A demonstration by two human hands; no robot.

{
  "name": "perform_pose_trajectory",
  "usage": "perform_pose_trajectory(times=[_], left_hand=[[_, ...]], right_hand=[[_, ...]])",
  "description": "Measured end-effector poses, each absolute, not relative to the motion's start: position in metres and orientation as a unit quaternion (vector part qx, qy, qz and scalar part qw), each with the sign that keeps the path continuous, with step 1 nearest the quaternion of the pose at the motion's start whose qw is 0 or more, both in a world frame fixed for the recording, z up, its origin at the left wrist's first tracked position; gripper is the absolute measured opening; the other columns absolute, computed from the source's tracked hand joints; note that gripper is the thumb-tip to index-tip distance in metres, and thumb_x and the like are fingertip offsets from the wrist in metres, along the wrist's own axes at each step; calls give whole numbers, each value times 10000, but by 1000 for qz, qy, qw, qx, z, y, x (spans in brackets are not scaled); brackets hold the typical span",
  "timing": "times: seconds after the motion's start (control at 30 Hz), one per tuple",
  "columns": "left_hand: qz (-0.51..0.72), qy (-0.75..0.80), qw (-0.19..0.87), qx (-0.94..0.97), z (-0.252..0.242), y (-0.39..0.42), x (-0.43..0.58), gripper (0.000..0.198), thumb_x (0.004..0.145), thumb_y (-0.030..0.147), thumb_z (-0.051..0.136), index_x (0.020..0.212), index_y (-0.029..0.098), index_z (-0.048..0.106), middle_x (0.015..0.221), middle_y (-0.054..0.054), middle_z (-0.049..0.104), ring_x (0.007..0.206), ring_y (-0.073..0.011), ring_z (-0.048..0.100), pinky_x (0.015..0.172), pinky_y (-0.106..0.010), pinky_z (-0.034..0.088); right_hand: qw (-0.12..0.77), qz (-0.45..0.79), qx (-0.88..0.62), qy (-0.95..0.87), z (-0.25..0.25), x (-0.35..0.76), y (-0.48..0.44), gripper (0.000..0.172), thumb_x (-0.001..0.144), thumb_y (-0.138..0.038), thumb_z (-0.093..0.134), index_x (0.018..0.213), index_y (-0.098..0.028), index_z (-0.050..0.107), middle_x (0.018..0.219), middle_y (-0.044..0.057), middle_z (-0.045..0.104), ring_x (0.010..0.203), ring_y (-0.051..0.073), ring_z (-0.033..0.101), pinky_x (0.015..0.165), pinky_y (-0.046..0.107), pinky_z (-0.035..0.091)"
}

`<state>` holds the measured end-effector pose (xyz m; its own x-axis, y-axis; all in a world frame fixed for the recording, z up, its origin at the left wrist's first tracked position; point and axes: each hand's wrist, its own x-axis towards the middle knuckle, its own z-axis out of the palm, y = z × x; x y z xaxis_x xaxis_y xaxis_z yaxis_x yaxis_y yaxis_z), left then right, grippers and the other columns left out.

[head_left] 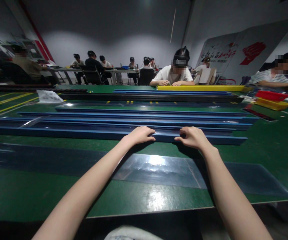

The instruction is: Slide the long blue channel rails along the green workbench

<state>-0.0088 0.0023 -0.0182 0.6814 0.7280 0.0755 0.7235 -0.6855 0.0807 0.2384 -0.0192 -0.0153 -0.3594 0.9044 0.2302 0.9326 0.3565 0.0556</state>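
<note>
A long blue rail lies across the green table, nearest of several parallel blue rails. My left hand rests on its near edge with fingers curled over it. My right hand grips the same rail a short way to the right, fingers also curled over the edge. A glossy dark plastic sheet lies flat on the table under my forearms.
More blue rails and a black rail lie farther back. A yellow rail sits before a seated person. Red and yellow trays stand at right near another person. Several people sit at far tables.
</note>
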Motion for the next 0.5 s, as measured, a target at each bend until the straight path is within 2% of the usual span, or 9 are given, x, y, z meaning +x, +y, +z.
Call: perform_pose_trajectory(times=[0.27, 0.5], left_hand=[[47, 399, -5, 916, -17, 2, -7, 248, 806, 416, 509, 913, 211, 597, 903, -43, 667, 827, -204, 605, 623, -240, 367], [95, 414, -24, 905, -18, 3, -8, 279, 729, 453, 594, 821, 192, 563, 859, -14, 644, 773, -178, 587, 571, -232, 318]], right_hand=[[81, -87, -559, -821, -16, 239, -19, 302, 735, -482, 492, 662, -205, 588, 747, 42, 653, 680, 175, 567, 512, 247, 263], [71, -90, -558, -822, -15, 238, -19, 320, 745, -490, 476, 675, -201, 594, 751, 46, 656, 686, 174, 570, 514, 245, 259]])
